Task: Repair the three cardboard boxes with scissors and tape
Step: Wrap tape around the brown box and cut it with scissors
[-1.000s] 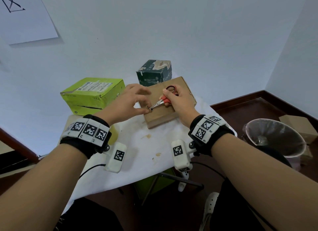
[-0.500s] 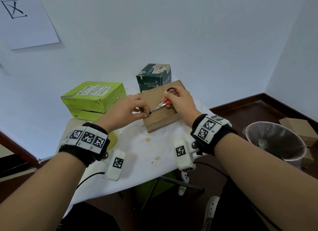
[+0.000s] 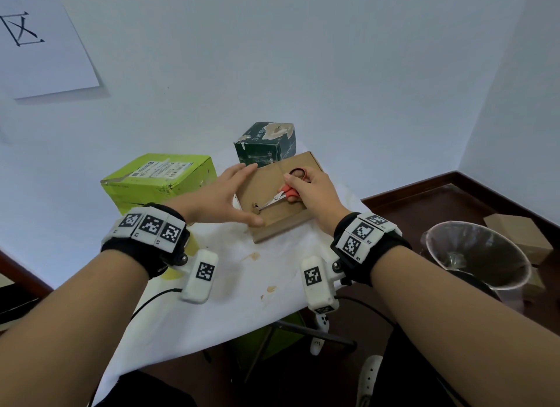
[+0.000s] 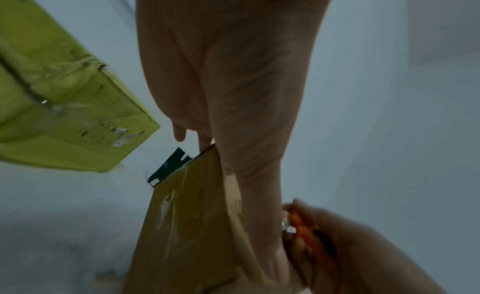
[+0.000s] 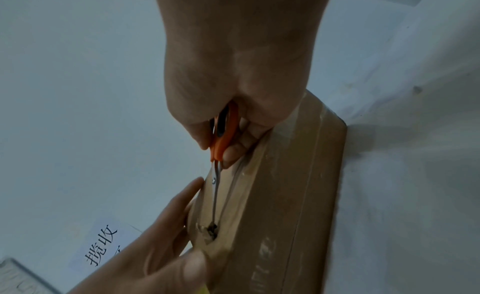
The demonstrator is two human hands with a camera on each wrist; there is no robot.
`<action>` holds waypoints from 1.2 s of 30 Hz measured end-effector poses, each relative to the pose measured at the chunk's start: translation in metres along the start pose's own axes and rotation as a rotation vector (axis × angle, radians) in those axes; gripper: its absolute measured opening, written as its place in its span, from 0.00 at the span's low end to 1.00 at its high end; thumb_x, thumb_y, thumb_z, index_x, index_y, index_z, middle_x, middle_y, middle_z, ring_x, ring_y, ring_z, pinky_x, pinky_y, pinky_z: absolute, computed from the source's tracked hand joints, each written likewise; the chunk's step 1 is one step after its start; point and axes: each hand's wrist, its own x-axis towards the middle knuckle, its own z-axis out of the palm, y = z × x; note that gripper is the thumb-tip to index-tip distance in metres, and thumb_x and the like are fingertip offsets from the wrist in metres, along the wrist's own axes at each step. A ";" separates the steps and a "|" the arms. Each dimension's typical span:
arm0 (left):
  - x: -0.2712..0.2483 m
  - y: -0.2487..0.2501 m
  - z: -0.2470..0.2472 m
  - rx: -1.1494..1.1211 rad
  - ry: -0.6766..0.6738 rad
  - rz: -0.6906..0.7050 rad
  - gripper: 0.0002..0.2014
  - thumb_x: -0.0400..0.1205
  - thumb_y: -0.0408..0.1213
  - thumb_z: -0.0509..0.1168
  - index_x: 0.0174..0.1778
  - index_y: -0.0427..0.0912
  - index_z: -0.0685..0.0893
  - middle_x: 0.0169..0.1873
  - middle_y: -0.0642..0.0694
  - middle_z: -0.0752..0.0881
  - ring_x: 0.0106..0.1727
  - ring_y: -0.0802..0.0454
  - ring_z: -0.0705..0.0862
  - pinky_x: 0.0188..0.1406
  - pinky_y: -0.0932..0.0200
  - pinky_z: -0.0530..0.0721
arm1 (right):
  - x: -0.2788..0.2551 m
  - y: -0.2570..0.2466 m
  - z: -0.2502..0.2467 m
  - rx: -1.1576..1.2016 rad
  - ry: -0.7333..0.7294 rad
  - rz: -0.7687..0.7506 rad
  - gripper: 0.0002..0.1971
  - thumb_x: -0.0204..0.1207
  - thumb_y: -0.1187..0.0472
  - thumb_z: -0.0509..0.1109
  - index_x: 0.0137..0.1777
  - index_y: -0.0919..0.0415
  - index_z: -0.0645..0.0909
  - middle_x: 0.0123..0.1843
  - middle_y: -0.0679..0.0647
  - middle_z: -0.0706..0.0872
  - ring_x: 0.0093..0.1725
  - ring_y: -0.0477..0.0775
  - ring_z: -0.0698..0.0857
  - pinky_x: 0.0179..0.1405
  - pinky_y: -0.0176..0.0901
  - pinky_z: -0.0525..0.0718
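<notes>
A flat brown cardboard box (image 3: 285, 215) lies on the white-covered table (image 3: 242, 285), taped along its side (image 5: 298, 196). My right hand (image 3: 312, 191) grips orange-handled scissors (image 3: 280, 196), whose blade tips touch a ragged hole (image 3: 256, 209) in the box top; the same hole (image 5: 211, 230) shows in the right wrist view. My left hand (image 3: 224, 197) lies with straight fingers along the box's left edge (image 4: 189, 206), thumb by the near corner. A lime green box (image 3: 157, 179) stands at the left and a dark green box (image 3: 265, 143) behind.
A bin lined with clear plastic (image 3: 472, 255) stands on the floor at the right, with small brown boxes (image 3: 515, 234) beyond it. A yellowish roll (image 3: 181, 255) peeks out beside my left wristband. Brown scraps (image 3: 251, 256) lie on the cloth. The wall is close behind.
My left hand has let go of its pinch near the scissor tips and spread flat against the brown box's left edge. The scissors stay in my right hand at the hole.
</notes>
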 end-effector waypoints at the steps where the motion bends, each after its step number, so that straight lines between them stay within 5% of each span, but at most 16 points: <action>1: 0.000 0.002 0.002 0.067 -0.038 0.005 0.62 0.61 0.65 0.75 0.83 0.61 0.42 0.81 0.60 0.46 0.80 0.56 0.56 0.79 0.52 0.62 | -0.001 0.000 0.000 -0.010 -0.003 -0.002 0.05 0.82 0.64 0.66 0.52 0.67 0.76 0.34 0.54 0.86 0.25 0.38 0.82 0.32 0.29 0.82; 8: -0.002 0.006 0.018 0.216 0.047 0.014 0.65 0.64 0.63 0.77 0.84 0.52 0.36 0.80 0.50 0.46 0.80 0.47 0.54 0.77 0.54 0.61 | -0.002 -0.005 -0.002 -0.035 0.001 -0.015 0.03 0.82 0.64 0.66 0.49 0.65 0.77 0.35 0.55 0.86 0.27 0.40 0.82 0.32 0.30 0.83; 11: -0.002 0.003 0.023 0.152 0.132 -0.035 0.62 0.66 0.65 0.75 0.84 0.49 0.40 0.77 0.46 0.54 0.77 0.46 0.61 0.74 0.57 0.64 | -0.001 -0.006 -0.005 -0.026 0.037 -0.048 0.05 0.81 0.64 0.67 0.43 0.60 0.79 0.35 0.55 0.87 0.37 0.50 0.87 0.37 0.36 0.84; 14: -0.002 0.004 0.033 0.023 0.246 -0.100 0.58 0.66 0.66 0.73 0.84 0.52 0.45 0.72 0.46 0.59 0.71 0.44 0.69 0.67 0.54 0.72 | -0.001 -0.009 -0.009 -0.031 0.080 -0.108 0.06 0.80 0.64 0.67 0.42 0.57 0.80 0.36 0.55 0.88 0.37 0.48 0.88 0.41 0.38 0.85; 19: 0.006 0.010 0.038 -0.151 0.439 -0.184 0.56 0.68 0.61 0.75 0.83 0.50 0.46 0.70 0.41 0.60 0.73 0.42 0.66 0.76 0.47 0.68 | -0.003 -0.019 -0.007 -0.003 0.094 -0.203 0.09 0.80 0.66 0.68 0.41 0.52 0.81 0.38 0.56 0.88 0.36 0.46 0.86 0.37 0.32 0.84; 25: 0.007 0.013 0.054 -0.079 0.445 -0.242 0.58 0.68 0.64 0.73 0.84 0.41 0.47 0.71 0.36 0.60 0.74 0.39 0.64 0.75 0.49 0.67 | -0.004 -0.014 -0.004 -0.060 0.080 -0.193 0.09 0.79 0.67 0.68 0.42 0.51 0.81 0.40 0.56 0.88 0.37 0.42 0.87 0.39 0.32 0.86; 30: -0.007 0.017 0.058 -0.113 0.401 -0.250 0.38 0.77 0.61 0.66 0.77 0.41 0.65 0.67 0.41 0.64 0.63 0.48 0.73 0.56 0.66 0.67 | 0.000 -0.009 -0.001 -0.153 0.100 -0.177 0.01 0.79 0.65 0.69 0.46 0.61 0.81 0.43 0.60 0.89 0.39 0.49 0.88 0.47 0.43 0.88; 36: -0.007 0.013 0.050 -0.103 0.415 -0.251 0.30 0.75 0.62 0.67 0.62 0.41 0.72 0.60 0.44 0.67 0.57 0.47 0.78 0.55 0.55 0.78 | 0.004 -0.008 -0.005 -0.198 0.168 -0.198 0.04 0.79 0.64 0.68 0.43 0.56 0.80 0.43 0.62 0.89 0.42 0.53 0.88 0.44 0.40 0.88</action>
